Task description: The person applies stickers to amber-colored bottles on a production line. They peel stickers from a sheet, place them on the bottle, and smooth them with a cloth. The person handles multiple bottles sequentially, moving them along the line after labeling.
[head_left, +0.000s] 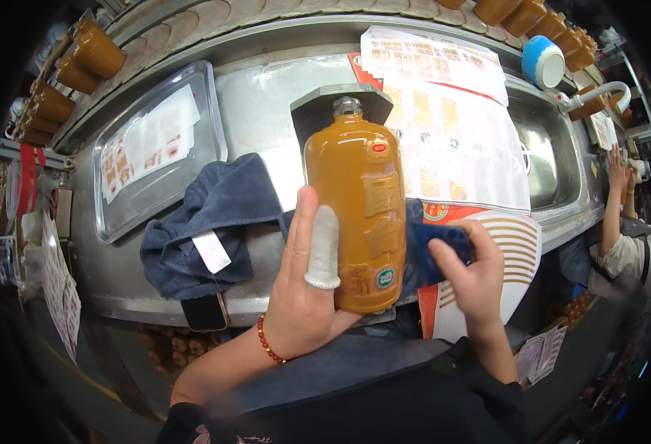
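Note:
An amber glass bottle [348, 214] with a clear, uncapped neck lies in the middle, its neck pointing away from me. Gold raised-looking characters, a small red mark and a green round mark show on its front. My left hand [299, 292] holds its left side near the base, with fingers stretched along the glass. A pale fabric finger cover [324, 244] is on one finger, and the thumb is hidden. Just right of the bottle, my right hand [476, 277] pinches a flat blue scraper [422, 251], slightly blurred. A dark angular block [314, 107] sits behind the bottle's neck.
A dark blue cloth [229, 192] and a phone [206, 313] lie to the left. Beyond is a metal tray [218, 126] with label sheets. More label sheets [481, 140] cover the right, beside a sink [566, 174]. Brown bottles [98, 50] stand far left; a co-worker [629, 244] is at right.

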Tool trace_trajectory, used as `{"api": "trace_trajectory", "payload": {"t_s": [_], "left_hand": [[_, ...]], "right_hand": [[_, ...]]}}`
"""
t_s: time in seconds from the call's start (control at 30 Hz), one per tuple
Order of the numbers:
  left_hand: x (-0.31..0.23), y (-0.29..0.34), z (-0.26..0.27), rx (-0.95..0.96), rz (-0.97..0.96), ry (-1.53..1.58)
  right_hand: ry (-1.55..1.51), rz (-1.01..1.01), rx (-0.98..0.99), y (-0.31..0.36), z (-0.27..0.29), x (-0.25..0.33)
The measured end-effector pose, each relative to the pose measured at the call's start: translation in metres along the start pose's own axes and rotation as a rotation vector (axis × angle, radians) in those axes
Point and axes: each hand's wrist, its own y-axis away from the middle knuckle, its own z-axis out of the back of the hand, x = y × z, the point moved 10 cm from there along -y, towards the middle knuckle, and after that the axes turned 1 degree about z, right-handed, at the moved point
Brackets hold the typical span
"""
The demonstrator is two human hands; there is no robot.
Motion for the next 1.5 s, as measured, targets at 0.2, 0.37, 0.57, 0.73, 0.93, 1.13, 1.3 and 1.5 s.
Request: {"api": "trace_trajectory", "payload": {"t_s": [0.2, 0.37, 0.57, 0.73, 0.93, 1.13, 1.3, 1.5], "left_hand": [[0.002, -0.004, 0.001, 0.030, -0.019, -0.019], [0.010, -0.004, -0.002, 0.118, 0.013, 0.037], [0.017, -0.006, -0.001, 0.102, 0.071, 0.050], [0.015, -0.005, 0.003, 0.028, 0.067, 0.113], [0.020, -0.002, 0.000, 0.052, 0.091, 0.129], [0.031, 0.009, -0.007, 0.189, 0.064, 0.092], [0.036, 0.013, -0.012, 0.208, 0.056, 0.030], [0.037, 0.012, -0.013, 0.224, 0.079, -0.011]], "right_hand": [[-0.093, 0.129, 0.073, 0.020, -0.015, 0.024], [0.095, 0.140, -0.014, 0.018, -0.001, 0.022], [0.131, 0.129, -0.073, -0.015, 0.009, 0.000], [0.186, 0.379, 0.070, 0.011, -0.016, 0.061], [0.210, 0.555, 0.157, 0.026, -0.026, 0.093], [0.183, 0.446, 0.080, 0.007, -0.009, 0.066], [0.451, 0.377, -0.062, -0.009, 0.004, 0.039], [0.138, 0.436, 0.158, 0.003, -0.021, 0.063]]}}
